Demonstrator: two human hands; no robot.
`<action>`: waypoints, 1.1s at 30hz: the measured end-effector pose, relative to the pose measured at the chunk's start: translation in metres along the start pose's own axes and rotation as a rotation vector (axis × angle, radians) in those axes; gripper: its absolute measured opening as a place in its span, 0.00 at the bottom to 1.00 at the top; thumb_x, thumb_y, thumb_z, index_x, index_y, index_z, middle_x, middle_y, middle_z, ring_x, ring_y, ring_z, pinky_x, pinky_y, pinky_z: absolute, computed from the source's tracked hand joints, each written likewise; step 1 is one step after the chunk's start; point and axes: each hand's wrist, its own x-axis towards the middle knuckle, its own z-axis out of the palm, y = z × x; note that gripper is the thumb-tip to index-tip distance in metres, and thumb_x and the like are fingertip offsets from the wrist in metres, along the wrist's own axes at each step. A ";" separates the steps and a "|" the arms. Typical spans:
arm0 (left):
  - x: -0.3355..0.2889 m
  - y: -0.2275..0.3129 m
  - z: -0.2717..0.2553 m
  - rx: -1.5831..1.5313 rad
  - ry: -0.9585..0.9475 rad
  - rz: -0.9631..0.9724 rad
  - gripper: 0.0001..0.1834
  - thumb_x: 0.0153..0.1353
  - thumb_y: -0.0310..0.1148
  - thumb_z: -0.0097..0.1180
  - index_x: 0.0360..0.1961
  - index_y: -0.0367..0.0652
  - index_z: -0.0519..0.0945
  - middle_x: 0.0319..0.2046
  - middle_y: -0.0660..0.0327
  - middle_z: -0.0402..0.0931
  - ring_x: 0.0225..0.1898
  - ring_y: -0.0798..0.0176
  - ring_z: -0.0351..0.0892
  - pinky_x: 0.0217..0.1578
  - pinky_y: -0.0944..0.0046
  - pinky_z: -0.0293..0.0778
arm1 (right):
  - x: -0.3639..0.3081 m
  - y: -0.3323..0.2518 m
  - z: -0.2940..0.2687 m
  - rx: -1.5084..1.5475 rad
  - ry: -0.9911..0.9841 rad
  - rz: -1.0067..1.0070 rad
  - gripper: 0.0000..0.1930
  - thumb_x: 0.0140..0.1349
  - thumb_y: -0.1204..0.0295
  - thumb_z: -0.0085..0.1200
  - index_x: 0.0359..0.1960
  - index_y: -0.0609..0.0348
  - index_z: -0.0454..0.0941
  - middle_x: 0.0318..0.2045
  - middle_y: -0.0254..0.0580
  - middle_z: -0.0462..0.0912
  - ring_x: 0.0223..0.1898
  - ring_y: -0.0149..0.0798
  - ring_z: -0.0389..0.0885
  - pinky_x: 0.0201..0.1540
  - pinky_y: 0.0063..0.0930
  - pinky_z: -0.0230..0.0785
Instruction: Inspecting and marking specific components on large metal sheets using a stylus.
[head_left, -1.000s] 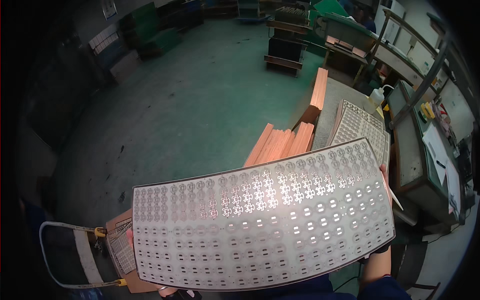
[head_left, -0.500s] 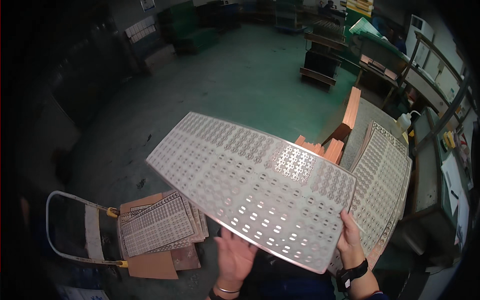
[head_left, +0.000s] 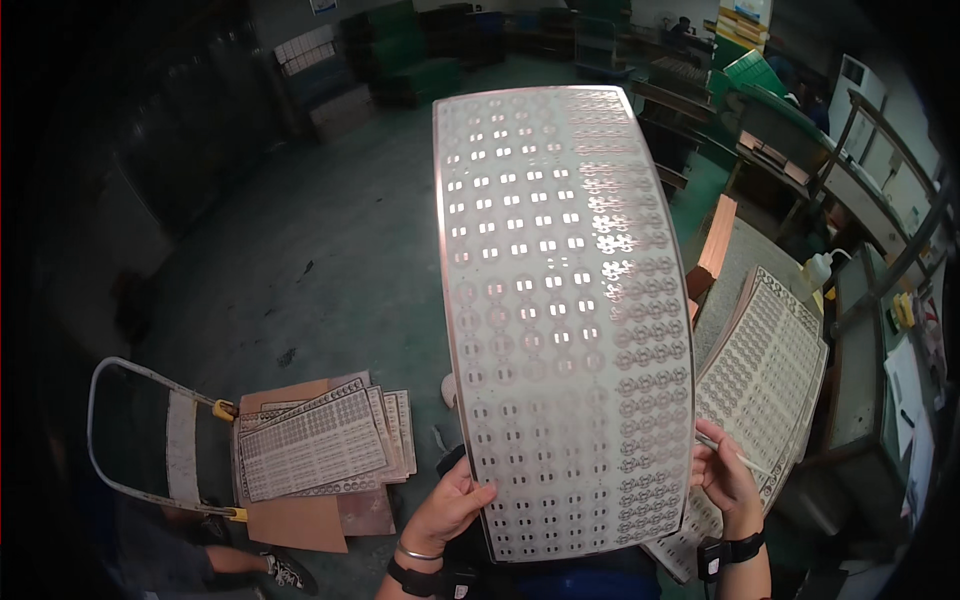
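The step in hand looks like holding up and tipping a big circuit panel, so that the light slides over it. To do this well, I think it is best to hold it by the rim only, so that no finger rubs the tiny shapes. It would help to tilt it slowly, too, since the bright shine sits on just part of the face (some little slots glow like tiny windows). The panel is tall and could wobble at the top, so a firm hold low on both sides seems wise.

The left hand grips the panel near its bottom left corner, with the thumb on the front. From this hand, most of the panel rises toward 1 o'clock.

The right hand is curled round a thin, pale stick, and its fingertips are right by the panel's right edge. I cannot tell if they pinch the panel too. From this hand, most of the panel is between 10 and 11 o'clock. The tip of the stick should stay off the panel, as it might scratch.

At 1 o'clock from the right hand, a pile of panels lies on the grey counter. At 10 o'clock from the left hand, a smaller stack of panels sits above brown cardboard, beside a trolley handle.
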 end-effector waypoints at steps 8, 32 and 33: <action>0.001 0.012 -0.014 0.106 -0.156 -0.112 0.27 0.64 0.26 0.45 0.63 0.32 0.57 0.49 0.54 0.74 0.46 0.66 0.75 0.48 0.67 0.70 | 0.034 0.004 0.041 -0.070 0.413 -0.301 0.25 0.64 0.69 0.50 0.61 0.61 0.58 0.54 0.46 0.72 0.51 0.40 0.75 0.52 0.36 0.71; 0.000 -0.021 -0.035 -0.147 0.394 0.317 0.16 0.65 0.24 0.44 0.54 0.36 0.69 0.50 0.58 0.73 0.51 0.65 0.73 0.53 0.66 0.67 | -0.050 -0.056 -0.054 0.218 0.669 -0.681 0.20 0.66 0.72 0.42 0.57 0.65 0.63 0.57 0.49 0.69 0.59 0.45 0.67 0.62 0.44 0.59; -0.001 -0.020 -0.035 -0.127 0.449 0.326 0.15 0.65 0.24 0.45 0.53 0.35 0.70 0.48 0.57 0.75 0.50 0.66 0.73 0.53 0.66 0.68 | -0.054 -0.059 -0.054 0.210 0.683 -0.683 0.19 0.66 0.72 0.42 0.57 0.65 0.63 0.57 0.49 0.69 0.59 0.45 0.68 0.62 0.44 0.59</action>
